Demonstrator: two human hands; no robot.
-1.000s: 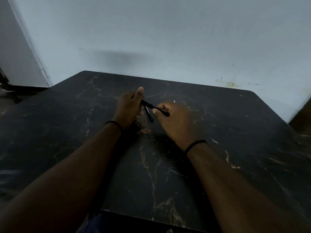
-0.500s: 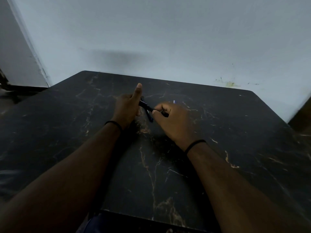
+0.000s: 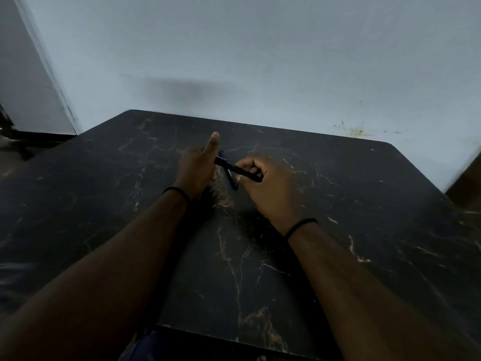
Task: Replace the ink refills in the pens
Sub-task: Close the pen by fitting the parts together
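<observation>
Single head-worn wide-angle view, looking forward and down from above the person's forearms. Dark marble-pattern table (image 3: pixel 338 243) fills the lower frame, close to the camera; pale wall (image 3: pixel 260 61) behind it takes the top. Both hands sit near frame centre, mid-table. Edges bend from lens distortion. No second view.
</observation>
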